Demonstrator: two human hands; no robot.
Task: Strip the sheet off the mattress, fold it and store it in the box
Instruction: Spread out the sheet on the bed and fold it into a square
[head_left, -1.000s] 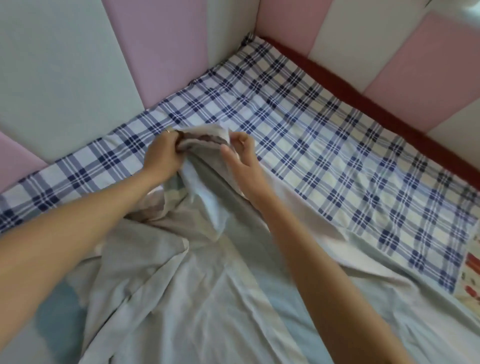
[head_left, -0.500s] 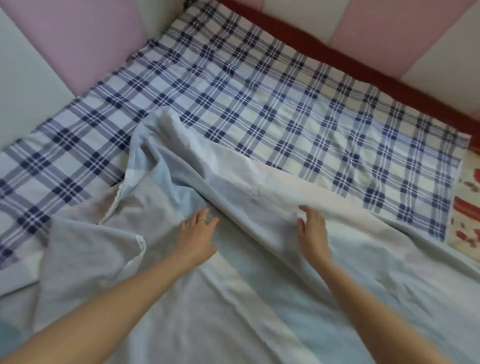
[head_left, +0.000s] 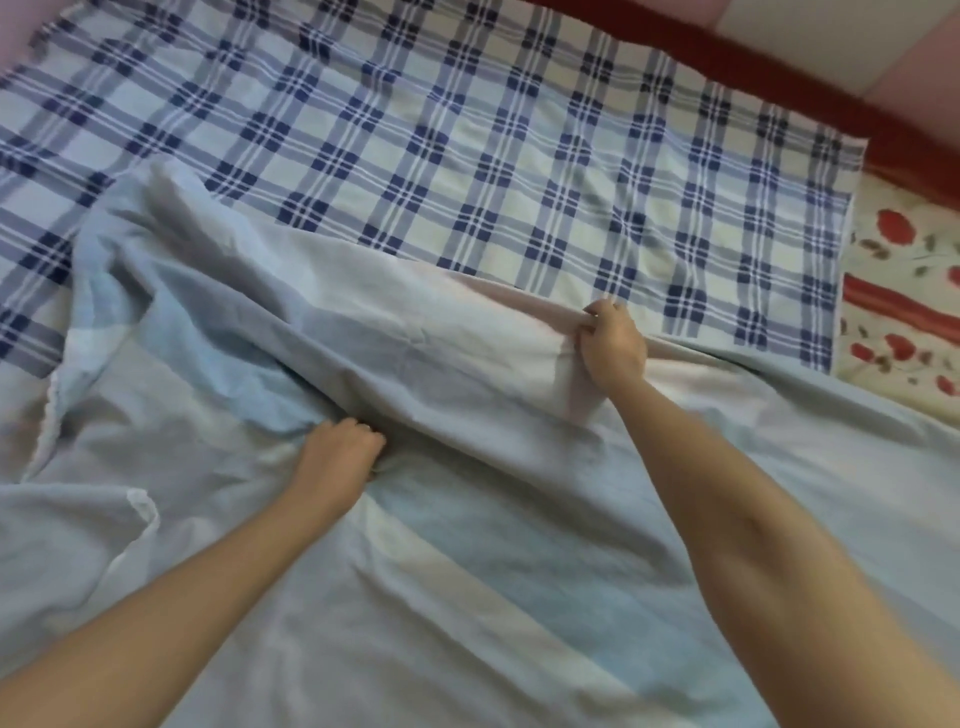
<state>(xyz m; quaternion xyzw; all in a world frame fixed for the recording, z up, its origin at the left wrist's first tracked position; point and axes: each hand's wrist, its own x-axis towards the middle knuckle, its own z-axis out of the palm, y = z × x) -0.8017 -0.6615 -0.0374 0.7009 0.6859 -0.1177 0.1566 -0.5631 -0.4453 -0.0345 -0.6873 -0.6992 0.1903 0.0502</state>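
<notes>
**Two hands grab the pale blue sheet on the bed**

The pale blue sheet (head_left: 467, 597) lies all over the near half of the bed. It is soft and full of wrinkles. Two bare arms reach in from the near edge of the bed and lie over it.

The left hand (head_left: 340, 457) is close to the middle of the bed. Its fingers are curled tight, and it holds a bunch of the sheet in its fist. A loose corner of the sheet is flipped over near the left edge.

A puffy fold of the sheet runs from the left hand to the right hand (head_left: 613, 348). The right hand is farther away and more to the right. Its fingers are curled round the far edge of the sheet and pinch it. The sheet is lifted up a little there. A second bump of the sheet pokes up toward the far left.

Past the sheet, a blue and white checked cloth (head_left: 467, 156) lies flat on the far half of the bed. At the right edge of the bed, just beside the checked cloth, is a cloth with red flowers (head_left: 904, 312). A dark red bed frame (head_left: 779, 78) runs along the far right edge. Pink and white wall pads (head_left: 924, 73) stand behind it.
</notes>
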